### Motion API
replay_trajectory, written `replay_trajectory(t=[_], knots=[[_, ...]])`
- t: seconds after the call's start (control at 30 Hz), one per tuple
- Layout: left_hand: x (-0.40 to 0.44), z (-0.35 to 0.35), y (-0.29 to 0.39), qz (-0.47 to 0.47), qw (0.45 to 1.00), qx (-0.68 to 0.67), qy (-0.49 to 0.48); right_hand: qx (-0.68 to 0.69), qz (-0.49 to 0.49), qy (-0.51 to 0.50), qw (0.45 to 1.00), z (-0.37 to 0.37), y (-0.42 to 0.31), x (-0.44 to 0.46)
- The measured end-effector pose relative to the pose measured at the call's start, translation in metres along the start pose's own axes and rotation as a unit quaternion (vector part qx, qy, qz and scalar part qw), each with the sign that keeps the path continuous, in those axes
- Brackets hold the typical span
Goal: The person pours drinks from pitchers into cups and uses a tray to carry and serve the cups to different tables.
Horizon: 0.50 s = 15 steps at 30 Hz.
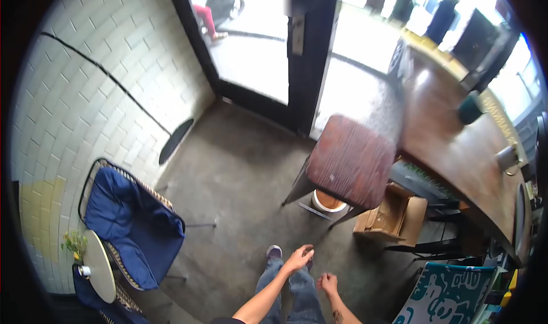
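My left hand [299,258] is held out in front of my legs, its fingers curled, with part of a shoe showing behind it. To its right is my right hand [328,284], loosely curled and apart from the left one. Whether either hand holds anything small is too unclear to tell. Both hands hang above the grey floor [240,170]. Beyond them stands a dark wooden stool [354,161], touched by neither hand. A white bucket [329,201] sits under the stool, and an open cardboard box [391,212] is beside it.
A chair with blue cushions [134,227] and a small round table [101,267] stand at left by the brick wall. A long wooden counter [445,130] curves along the right. A dark-framed glass door [251,50] is ahead. A teal patterned board [448,295] leans at lower right.
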State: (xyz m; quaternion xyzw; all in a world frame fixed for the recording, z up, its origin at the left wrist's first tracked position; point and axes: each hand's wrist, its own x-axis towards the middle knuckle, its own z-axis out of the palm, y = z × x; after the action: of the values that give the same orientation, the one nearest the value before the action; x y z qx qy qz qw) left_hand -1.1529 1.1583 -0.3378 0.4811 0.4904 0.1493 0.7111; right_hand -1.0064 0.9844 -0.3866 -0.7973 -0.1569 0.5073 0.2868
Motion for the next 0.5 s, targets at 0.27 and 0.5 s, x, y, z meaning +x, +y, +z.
replay_trajectory(t=[0.27,0.5], knots=[[-0.015,0.002,0.094,-0.001,0.987,0.018,-0.158,0.313,-0.017,0.136,0.940,-0.091,-0.089,-0.095],[-0.034,0.075,0.176,0.034,0.915,0.169,-0.365,0.445,-0.120,0.246,0.852,-0.132,-0.088,-0.153]])
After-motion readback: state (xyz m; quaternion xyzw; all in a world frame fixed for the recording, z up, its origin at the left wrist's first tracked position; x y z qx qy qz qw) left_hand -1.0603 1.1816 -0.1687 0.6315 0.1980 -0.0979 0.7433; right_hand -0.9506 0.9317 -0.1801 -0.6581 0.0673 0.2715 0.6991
